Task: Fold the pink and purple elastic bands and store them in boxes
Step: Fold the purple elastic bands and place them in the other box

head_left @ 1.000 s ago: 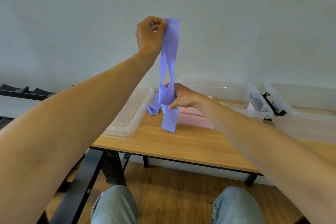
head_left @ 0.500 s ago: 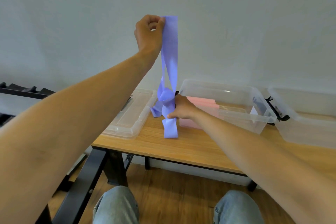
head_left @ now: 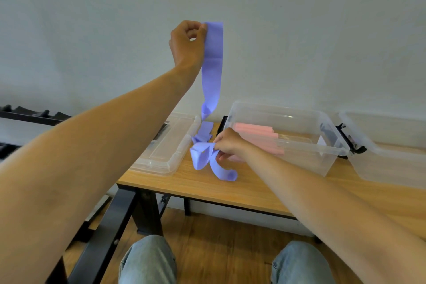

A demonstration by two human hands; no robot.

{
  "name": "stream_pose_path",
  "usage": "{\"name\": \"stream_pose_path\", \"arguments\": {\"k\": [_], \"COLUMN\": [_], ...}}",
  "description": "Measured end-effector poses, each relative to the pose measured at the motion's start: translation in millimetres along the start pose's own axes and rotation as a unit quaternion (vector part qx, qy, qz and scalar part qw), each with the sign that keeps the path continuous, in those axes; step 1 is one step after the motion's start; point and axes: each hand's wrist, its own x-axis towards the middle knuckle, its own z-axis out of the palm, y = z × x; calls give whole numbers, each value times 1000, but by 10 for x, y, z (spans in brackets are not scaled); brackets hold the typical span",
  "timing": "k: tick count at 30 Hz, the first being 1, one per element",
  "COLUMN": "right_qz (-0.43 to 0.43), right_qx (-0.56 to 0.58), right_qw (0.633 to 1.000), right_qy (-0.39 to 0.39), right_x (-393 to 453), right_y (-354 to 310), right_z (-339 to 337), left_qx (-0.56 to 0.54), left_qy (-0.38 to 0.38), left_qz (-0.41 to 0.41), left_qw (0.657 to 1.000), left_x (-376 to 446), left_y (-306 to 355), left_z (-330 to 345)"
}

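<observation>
My left hand (head_left: 187, 44) pinches the purple band (head_left: 212, 62) top, raised high; right hand (head_left: 227, 144) grips its bunched lower part just left of the near box (head_left: 299, 157) holding pink bands (head_left: 258, 138). I'd untwist first, then bring ends together evenly.

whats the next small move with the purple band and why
Probably lower the left hand toward the right hand to bring the ends together: the purple band hangs twisted from the left hand's pinch, its lower part bunched on the table.

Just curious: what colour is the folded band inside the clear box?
Pink, seen through the box in the head view.
</observation>
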Motion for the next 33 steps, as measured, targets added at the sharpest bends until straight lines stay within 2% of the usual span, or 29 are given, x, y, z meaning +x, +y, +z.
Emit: {"name": "stream_pose_path", "arguments": {"k": [2,4,6,8,11,16,18,21,24,28,33], "right_qz": [7,26,27,-10,-38,-73,-80,-116,-175,-204,-206], "right_qx": [53,117,101,62,149,326,342,269,294,339,366], "right_qw": [999,992,993,998,986,942,936,953,927,911,907], "right_qy": [-4,-44,-54,-7,61,-13,-18,71,152,119,12], "right_x": [-3,-15,-47,-84,-216,-384,-401,-374,-403,-571,-958], "right_y": [-44,-79,-136,-226,-425,-511,-468,-391,-341,-276,-8], "right_z": [31,70,56,-33,-249,-438,-376,-202,-133,-167,-121], "left_qx": [2,7,14,18,23,4,-8,-34,-56,-89,-122], "left_qy": [1,-5,-14,-25,-37,-7,10,25,22,33,59], "left_qz": [-5,-10,-13,-12,-18,-30,-42,-62,-84,-110,-128], "left_qw": [1000,1000,1000,999,999,1000,999,997,995,989,983], "left_x": [-25,-66,-112,-155,-216,-304,-336,-393,-477,-591,-761], "left_y": [-19,-46,-73,-94,-95,-80,-73,-43,-18,-22,-29], "left_z": [-4,-6,-7,-7,-9,-21,-19,12,39,-11,-167]}}
